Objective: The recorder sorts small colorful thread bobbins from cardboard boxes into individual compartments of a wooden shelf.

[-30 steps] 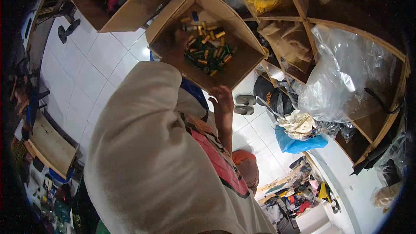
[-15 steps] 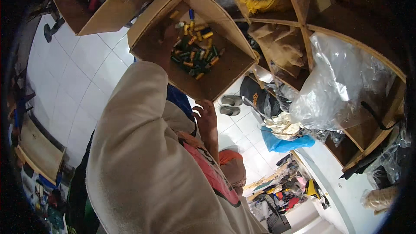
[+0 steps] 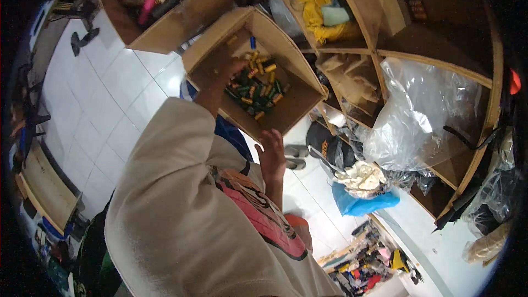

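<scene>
A cardboard box (image 3: pixel 300 96) with raised walls holds many small cylinders, apparently thread spools (image 3: pixel 254 85), in yellow, green, orange and blue. My left hand (image 3: pixel 234 69) reaches over the box's left wall, down at the edge of the spool pile. Its fingers are dim and blurred, so any grip is hidden. Beside the box's near corner is my right hand (image 3: pixel 270 151), raised, with fingers apart and nothing seen in it. Whether its fingertips touch the cardboard is unclear.
Another cardboard box (image 3: pixel 159 38) at the upper left holds larger pink, yellow and red cones. To the right stand wooden shelves (image 3: pixel 434 66) with clear plastic (image 3: pixel 407 126) and yellow cloth (image 3: pixel 313 5). Grey sandals (image 3: pixel 296 157) and a blue bag (image 3: pixel 360 201) lie near the white tiled floor (image 3: pixel 129 91).
The view has shifted, so the boxes sit lower and further right. My left hand shows more clearly beside the spools. My right hand's fingers have straightened and spread near the box corner.
</scene>
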`<state>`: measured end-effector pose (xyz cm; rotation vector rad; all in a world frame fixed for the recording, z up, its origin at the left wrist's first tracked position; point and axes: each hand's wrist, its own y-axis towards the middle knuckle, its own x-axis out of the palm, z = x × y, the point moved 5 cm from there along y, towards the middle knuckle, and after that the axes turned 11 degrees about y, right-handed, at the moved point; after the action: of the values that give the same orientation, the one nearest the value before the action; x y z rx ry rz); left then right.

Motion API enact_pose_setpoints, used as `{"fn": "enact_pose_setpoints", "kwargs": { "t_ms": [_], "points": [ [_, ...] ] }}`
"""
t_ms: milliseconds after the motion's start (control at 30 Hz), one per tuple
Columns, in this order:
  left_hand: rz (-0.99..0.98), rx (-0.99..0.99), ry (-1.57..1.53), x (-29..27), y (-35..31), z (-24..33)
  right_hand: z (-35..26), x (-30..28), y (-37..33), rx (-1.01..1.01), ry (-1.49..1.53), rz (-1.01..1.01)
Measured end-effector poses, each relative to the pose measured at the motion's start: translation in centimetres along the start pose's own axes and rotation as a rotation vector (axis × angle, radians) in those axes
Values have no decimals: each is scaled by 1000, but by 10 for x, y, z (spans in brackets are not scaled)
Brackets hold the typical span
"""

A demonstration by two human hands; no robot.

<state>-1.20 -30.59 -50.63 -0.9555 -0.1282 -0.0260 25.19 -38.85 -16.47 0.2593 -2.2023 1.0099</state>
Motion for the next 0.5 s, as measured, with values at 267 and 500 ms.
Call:
{"fn": "enact_pose_setpoints", "kwargs": {
  "t_ms": [267,500],
  "points": [
    [-416,552,720,104,-154,140,-17,43,36,-141,-21,16],
    [-212,552,606,96,-231,130,-16,89,63,-206,-689,-34]
  ]
}}
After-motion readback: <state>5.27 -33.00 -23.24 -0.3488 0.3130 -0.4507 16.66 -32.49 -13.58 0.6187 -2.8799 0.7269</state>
